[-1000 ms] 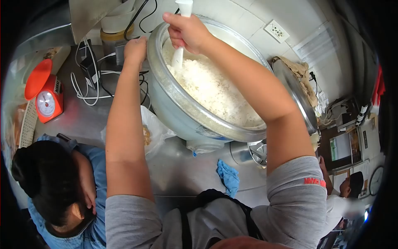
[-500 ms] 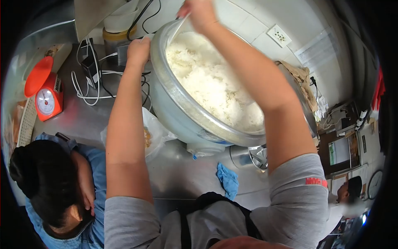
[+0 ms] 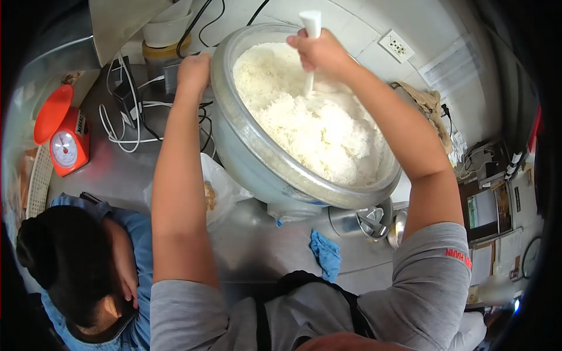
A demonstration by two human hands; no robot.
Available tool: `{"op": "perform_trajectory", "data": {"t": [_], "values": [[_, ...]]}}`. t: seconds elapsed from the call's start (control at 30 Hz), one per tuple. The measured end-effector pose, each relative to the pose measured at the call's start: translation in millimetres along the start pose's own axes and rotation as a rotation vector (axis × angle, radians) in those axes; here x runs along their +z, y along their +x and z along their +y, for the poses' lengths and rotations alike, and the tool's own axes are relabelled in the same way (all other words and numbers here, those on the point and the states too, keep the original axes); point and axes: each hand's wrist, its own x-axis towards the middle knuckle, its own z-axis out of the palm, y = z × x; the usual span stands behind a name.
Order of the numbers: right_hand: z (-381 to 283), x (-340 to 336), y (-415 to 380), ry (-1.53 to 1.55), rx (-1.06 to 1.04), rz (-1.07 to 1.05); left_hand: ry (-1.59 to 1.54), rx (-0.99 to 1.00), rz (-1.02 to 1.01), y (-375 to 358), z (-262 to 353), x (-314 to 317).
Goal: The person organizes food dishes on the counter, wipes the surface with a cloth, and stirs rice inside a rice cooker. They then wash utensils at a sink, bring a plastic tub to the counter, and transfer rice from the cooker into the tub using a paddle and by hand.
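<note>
A large, tilted rice cooker (image 3: 252, 158) stands on the steel counter, full of loose white rice (image 3: 328, 137). My right hand (image 3: 322, 54) is closed around a white rice paddle (image 3: 312, 24), held upright over the cooker's opening. The paddle's lower end is sunk in the rice, so its blade is hidden. At the cooker's far left side my left hand (image 3: 193, 75) is closed on its edge or side handle; the fingertips do not show clearly. The rice is heaped in the middle and lower on the right side.
An orange kitchen scale (image 3: 69, 143) and tangled cables (image 3: 132, 111) lie left. In front are a plastic bag (image 3: 225, 196), a blue cloth (image 3: 325, 254) and a metal pot with utensils (image 3: 351, 225). A person in denim (image 3: 126, 251) leans close at my left.
My right hand has come from the far rim toward the right, over the rice, and the paddle now points down into it. The rice has shifted into a mound. My left hand stays put.
</note>
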Motion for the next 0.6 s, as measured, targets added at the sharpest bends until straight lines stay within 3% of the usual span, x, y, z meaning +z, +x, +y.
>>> {"op": "perform_trajectory", "data": {"t": [0.07,0.17,0.27,0.37,0.47,0.6], "values": [[-14.2,-3.1,11.9,-0.002,0.013,0.052,-0.015,0.008,0.007,1.3,0.4,0.7],[-10.9,21.1,74.1,0.271,-0.421,0.318,-0.049,-0.019,-0.028,3.4,-4.7,-0.5],[11.4,61.7,98.0,0.062,-0.41,0.3,0.003,-0.012,-0.018,2.9,-2.8,-3.4],[21.9,51.4,92.4,-0.036,-0.303,0.294,0.023,-0.022,-0.03,4.6,-4.5,-4.4],[19.8,29.7,71.5,0.204,-0.139,0.159,0.006,-0.03,0.006,2.6,-2.1,-2.7],[51.2,-21.0,31.3,0.337,0.033,0.264,-0.005,-0.056,-0.01,4.8,-4.2,-2.9]]}}
